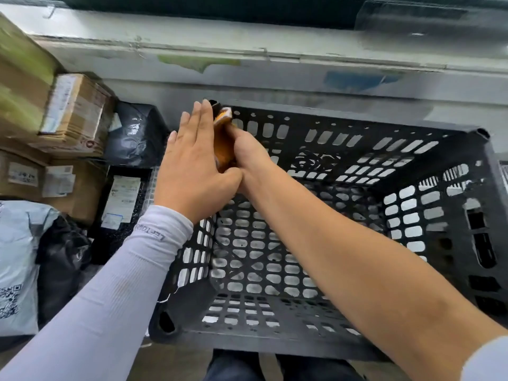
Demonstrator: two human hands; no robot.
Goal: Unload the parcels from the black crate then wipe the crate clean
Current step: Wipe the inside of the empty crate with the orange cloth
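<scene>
Presently, item one: black crate (343,243), perforated plastic, standing against a grey wall; no parcels visible inside, so unloading appears finished.

Item two: orange cloth (223,138), bunched at the crate's far left corner, against the rim.

Item three: right hand (248,152), fingers curled round the cloth, pressing it to the corner.

Item four: left hand (192,166), fingers straight and close together, laid flat against the outer side of the cloth and corner, gripping nothing.

Item five: parcels (74,116), cardboard boxes and grey and black mailer bags, heaped just left of the crate.

Risks, as judged: the cloth may snag in the wall slots or on the corner post and pull free of the grip; a hard push at the corner could slide the crate into the heap; the open lattice leaves ribs easily missed; the loosely stacked boxes may topple back toward the crate.
</scene>
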